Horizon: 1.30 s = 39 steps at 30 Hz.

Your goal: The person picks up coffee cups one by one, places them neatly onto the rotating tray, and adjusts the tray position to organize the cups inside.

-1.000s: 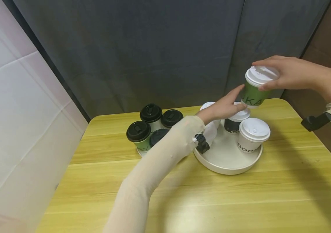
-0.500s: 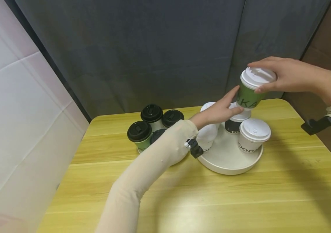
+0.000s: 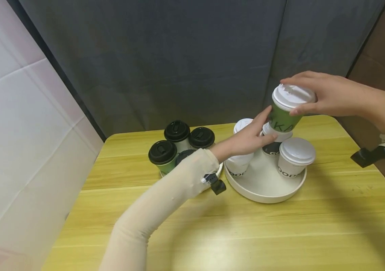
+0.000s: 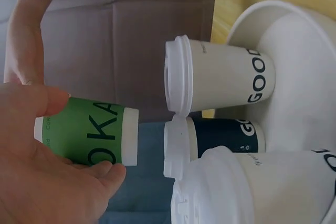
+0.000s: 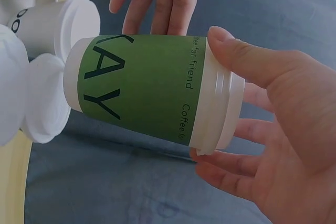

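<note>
A green paper coffee cup with a white lid hangs tilted above the white round tray. My right hand grips it from above by the lid, with thumb and fingers at the lid's rim in the right wrist view. At the cup's left side is my left hand, its fingers extended; the right wrist view shows those fingers straight behind the cup. On the tray stand several white-lidded cups: a white one at right, a dark one under the green cup, and others at left, partly hidden by my left hand.
Left of the tray, several black-lidded cups stand close together on another pale dish, partly covered by my left sleeve. The wooden table ends at a grey partition; a white wall stands at left.
The green cup in my right hand has come down and to the left, closer over the dark cup. My left hand has shifted left and slightly down alongside it.
</note>
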Tool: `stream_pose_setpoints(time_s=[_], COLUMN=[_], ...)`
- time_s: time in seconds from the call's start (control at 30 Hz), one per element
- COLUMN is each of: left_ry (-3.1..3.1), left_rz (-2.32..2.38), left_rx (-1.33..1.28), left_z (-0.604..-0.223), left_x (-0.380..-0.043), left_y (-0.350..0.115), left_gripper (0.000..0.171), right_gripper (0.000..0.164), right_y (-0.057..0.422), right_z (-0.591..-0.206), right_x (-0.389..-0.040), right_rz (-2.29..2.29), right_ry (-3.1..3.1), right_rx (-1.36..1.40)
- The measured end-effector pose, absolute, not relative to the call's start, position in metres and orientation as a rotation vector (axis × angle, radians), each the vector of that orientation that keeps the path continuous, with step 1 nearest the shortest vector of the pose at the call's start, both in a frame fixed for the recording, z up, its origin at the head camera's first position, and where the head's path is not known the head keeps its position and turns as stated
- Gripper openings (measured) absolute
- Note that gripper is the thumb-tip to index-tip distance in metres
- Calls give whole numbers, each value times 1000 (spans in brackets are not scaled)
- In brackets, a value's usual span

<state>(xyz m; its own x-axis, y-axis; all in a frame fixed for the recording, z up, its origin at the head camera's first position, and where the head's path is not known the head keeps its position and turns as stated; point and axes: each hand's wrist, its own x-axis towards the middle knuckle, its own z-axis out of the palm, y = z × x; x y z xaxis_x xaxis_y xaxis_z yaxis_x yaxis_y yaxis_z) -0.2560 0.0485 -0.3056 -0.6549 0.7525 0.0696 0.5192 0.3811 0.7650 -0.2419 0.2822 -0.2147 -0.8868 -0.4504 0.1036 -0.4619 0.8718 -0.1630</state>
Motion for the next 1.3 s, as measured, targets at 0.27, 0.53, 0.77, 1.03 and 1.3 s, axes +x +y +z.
stream_pose_setpoints(time_s=[0.27, 0.53, 0.77, 1.03, 1.3], left_ry=[2349, 2378, 2358, 2339, 2338], left_rz=[1160, 1110, 1098, 1092, 1105], left_rx=[1106, 1137, 1174, 1117, 1105], left_z=[-308, -312, -320, -326, -334], left_x=[-236, -215, -202, -186, -172], left_y=[37, 24, 13, 4, 1], left_gripper=[85, 89, 92, 93, 96], right_gripper=[78, 78, 78, 78, 80], right_y=[274, 266, 259, 251, 247], right_z=[-220, -226, -234, -243, -257], right_x=[-226, -209, -197, -186, -179], right_rz=[293, 267, 276, 282, 242], right_ry=[-2929, -2930, -2873, -2847, -2774], right_rx=[805, 835, 897, 937, 1016])
